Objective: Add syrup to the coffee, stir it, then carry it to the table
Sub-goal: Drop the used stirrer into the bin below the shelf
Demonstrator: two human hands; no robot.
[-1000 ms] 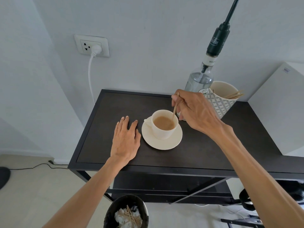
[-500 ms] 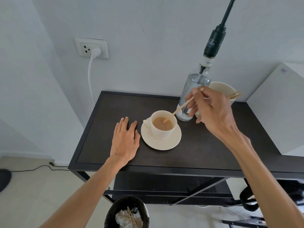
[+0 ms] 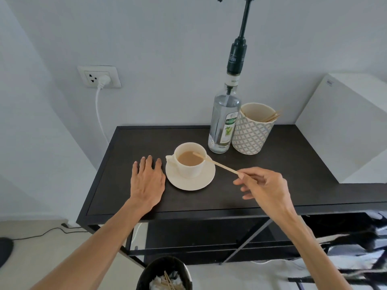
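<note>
A cream cup (image 3: 189,170) of milky coffee stands on a cream saucer (image 3: 189,183) on the dark counter (image 3: 261,197). My right hand (image 3: 263,189), to the right of the saucer, pinches the end of a wooden stir stick (image 3: 217,164). The stick slants up and left, and its far tip lies over the coffee at the cup's rim. My left hand (image 3: 147,181) rests flat on the counter, fingers spread, just left of the saucer. A clear syrup bottle (image 3: 223,126) with a black pump stands behind the cup.
A patterned cup (image 3: 252,130) holding wooden sticks stands right of the bottle. A white box (image 3: 345,126) fills the counter's right end. A black bin (image 3: 165,275) with used sticks sits on the floor in front. A wall socket (image 3: 99,77) holds a white plug.
My right hand drew back from above the cup, down and to the right, tilting the stick low until only its tip stays over the coffee. The left hand stayed put.
</note>
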